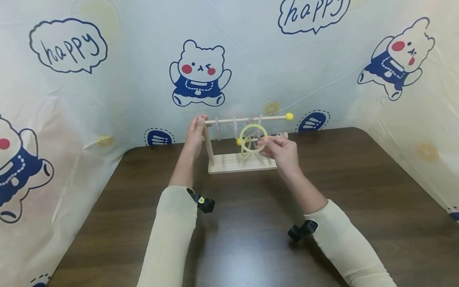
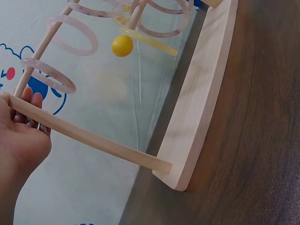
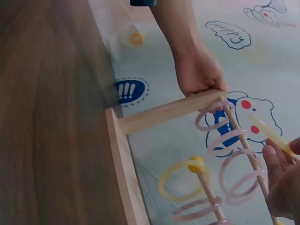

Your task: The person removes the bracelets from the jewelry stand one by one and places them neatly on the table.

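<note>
A pale wooden ring rack stands on the table, with two rods at different heights. My left hand grips the top of its left post, where the upper rod begins. Several translucent pinkish rings hang on that rod, one ring close to my left fingers. Between thumb and fingers, my right hand pinches a yellow ring in front of the rack. A second yellow ring hangs near the yellow ball ending the lower rod, with pinkish rings behind it.
Another yellow ball caps the upper rod's right end. The dark brown table has a printed cloth with bears behind it and at its sides. Small black cameras sit on both sleeves.
</note>
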`<state>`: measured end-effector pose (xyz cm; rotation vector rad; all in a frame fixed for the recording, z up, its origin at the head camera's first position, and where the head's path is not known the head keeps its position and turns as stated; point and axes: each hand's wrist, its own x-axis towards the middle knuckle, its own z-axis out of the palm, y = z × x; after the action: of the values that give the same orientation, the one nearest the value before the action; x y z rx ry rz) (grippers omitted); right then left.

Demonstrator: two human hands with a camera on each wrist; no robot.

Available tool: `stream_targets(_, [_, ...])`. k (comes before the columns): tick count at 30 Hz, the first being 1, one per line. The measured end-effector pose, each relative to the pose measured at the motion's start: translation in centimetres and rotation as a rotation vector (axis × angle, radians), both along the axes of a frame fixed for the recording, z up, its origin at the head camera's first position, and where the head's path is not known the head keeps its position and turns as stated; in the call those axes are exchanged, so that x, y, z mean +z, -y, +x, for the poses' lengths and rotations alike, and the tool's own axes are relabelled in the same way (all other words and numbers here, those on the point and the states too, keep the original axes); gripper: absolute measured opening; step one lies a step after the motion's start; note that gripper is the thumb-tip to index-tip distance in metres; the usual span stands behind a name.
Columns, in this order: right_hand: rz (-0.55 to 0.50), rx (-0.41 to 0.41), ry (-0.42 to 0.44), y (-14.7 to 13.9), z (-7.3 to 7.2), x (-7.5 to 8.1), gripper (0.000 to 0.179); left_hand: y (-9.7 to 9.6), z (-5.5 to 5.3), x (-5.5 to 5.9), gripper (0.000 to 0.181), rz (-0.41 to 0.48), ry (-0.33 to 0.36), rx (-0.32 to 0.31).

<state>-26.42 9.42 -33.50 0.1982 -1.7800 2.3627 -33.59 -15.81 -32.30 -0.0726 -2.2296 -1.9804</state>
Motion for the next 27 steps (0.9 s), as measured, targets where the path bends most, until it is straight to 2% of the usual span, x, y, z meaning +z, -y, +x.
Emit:
stream_targets(4, [-0.109, 0.129, 0.123, 0.4, -0.1, -0.5, 0.018, 0.0, -0.1, -0.1, 0.05, 0.008, -0.008, 0.006])
stream_targets(9, [-0.165, 0.245, 0.219, 1.1, -0.2, -1.3, 0.012, -0.1, -0.1, -0.1, 0.044, 0.019, -0.007, 0.012])
stream_targets(19, [-0.146, 0.322, 0.279, 2.5, -0.2, -3.2, 0.018, -0.1, -0.2, 0.0, 0.045, 0.0, -0.006, 0.005])
stream_targets(27, [-0.056, 0.384, 0.325, 3.7, -0.1, -4.7, 0.03, -0.1, -0.1, 0.0, 0.044, 0.014, -0.028, -0.001])
